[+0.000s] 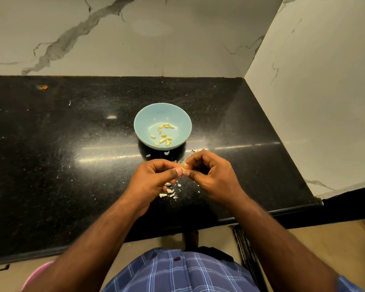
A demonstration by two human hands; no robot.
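While both hands meet just above the tabletop (72,144), the work shown is peeling garlic, and it looks partly done rather than near its end. The left hand (154,175) and the right hand (211,173) are curled toward each other, and each grip is clenched on the same small garlic clove (183,168), pinched between thumbs and fingertips in the narrow space between the hands. A pale, papery edge shows at the top of that clove, so I judge its skin to be partly lifted but not yet off.

Beyond the hands and well apart from them stands a light blue bowl (156,112), upright on the black stone. On its floor lie the peeled cloves (163,134), yellowish and loosely scattered, about ten of them; this is the finished share. Below and between the hands, white skin scraps (170,191) litter the tabletop, with a few more flakes near the bowl's near side. Whether any of those white bits are whole unpeeled cloves is too small to tell, so how many remain cannot be read.

What is left, by my judgement: strip the clove in hand, drop it into the bowl, and later clear the scraps. A veined marble wall (135,39) backs the tabletop.
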